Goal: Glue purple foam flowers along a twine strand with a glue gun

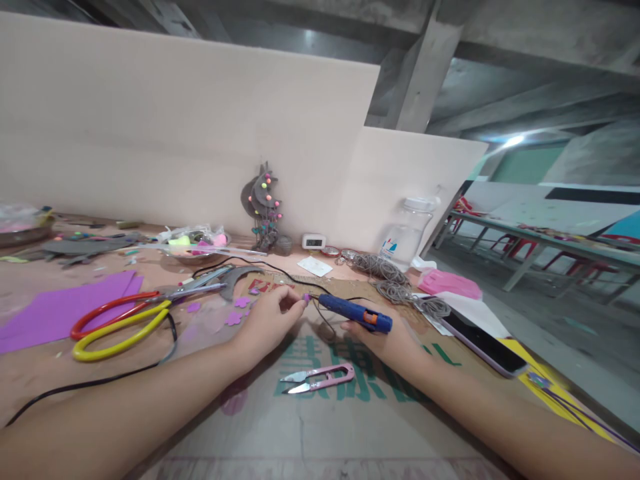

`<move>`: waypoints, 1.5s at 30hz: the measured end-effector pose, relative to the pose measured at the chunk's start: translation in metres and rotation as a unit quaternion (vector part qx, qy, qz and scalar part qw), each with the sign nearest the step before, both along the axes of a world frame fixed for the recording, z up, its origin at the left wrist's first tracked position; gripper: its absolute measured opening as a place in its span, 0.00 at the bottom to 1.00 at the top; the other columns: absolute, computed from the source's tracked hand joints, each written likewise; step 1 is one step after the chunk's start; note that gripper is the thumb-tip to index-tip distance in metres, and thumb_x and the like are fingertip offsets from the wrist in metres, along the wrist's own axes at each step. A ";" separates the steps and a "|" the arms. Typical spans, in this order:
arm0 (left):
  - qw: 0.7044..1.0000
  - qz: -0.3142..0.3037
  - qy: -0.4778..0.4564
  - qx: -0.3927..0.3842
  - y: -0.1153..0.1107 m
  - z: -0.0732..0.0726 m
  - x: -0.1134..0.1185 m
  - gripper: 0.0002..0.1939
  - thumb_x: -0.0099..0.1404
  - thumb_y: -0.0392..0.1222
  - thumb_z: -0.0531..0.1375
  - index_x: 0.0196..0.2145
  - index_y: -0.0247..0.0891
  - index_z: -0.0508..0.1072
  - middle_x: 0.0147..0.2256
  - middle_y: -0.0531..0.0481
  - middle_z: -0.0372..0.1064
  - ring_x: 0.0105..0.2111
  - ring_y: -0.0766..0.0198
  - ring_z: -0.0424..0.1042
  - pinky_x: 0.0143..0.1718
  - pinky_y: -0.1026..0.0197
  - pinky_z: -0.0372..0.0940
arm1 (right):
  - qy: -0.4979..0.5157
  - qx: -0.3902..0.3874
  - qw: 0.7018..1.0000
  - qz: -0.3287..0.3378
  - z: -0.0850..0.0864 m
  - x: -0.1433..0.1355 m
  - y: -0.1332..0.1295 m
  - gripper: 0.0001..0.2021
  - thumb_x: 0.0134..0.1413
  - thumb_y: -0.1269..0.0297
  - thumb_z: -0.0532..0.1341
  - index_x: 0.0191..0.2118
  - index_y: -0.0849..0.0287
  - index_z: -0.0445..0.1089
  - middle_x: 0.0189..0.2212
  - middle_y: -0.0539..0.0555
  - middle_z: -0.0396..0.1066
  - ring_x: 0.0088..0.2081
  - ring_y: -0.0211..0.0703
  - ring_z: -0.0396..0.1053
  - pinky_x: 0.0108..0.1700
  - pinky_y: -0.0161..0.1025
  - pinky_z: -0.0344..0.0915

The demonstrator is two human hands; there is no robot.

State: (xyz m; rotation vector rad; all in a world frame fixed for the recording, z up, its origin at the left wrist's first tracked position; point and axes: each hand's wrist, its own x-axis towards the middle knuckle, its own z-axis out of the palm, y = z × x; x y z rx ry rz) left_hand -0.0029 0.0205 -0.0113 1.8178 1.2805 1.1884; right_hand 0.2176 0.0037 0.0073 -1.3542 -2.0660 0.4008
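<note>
Blue hot-glue gun (354, 313) gripped in right hand (384, 341), nozzle (314, 296) pointed leftward, beside purple piece (307, 297) pinched by left hand (273, 315).

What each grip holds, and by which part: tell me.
Left grip: a small purple piece, pinched; which part cannot be told. Right grip: the blue glue gun, from beneath its body.
</note>
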 end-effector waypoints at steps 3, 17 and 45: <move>1.000 -0.005 0.005 -0.003 0.000 -0.001 -0.001 0.12 0.60 0.49 0.54 0.27 0.37 0.66 0.24 0.55 0.66 0.27 0.66 0.65 0.29 0.64 0.57 | 0.003 0.001 1.000 0.002 0.000 0.000 0.000 0.12 0.50 0.54 0.59 0.32 0.58 0.68 0.27 0.50 0.69 0.29 0.41 0.66 0.33 0.36 0.63; 1.000 -0.008 0.009 -0.006 0.001 -0.001 0.000 0.12 0.60 0.49 0.55 0.27 0.38 0.66 0.24 0.55 0.66 0.27 0.65 0.65 0.29 0.64 0.57 | 0.000 0.010 1.000 0.005 0.005 -0.003 -0.003 0.10 0.48 0.57 0.60 0.32 0.58 0.69 0.27 0.51 0.69 0.30 0.41 0.67 0.33 0.35 0.63; 0.999 0.011 -0.029 -0.035 0.004 -0.001 -0.001 0.12 0.58 0.49 0.55 0.27 0.37 0.68 0.25 0.54 0.67 0.27 0.64 0.65 0.29 0.64 0.56 | 0.234 0.031 0.971 -0.038 0.023 0.006 0.009 0.17 0.55 0.50 0.54 0.31 0.59 0.69 0.30 0.55 0.72 0.32 0.42 0.69 0.38 0.38 0.66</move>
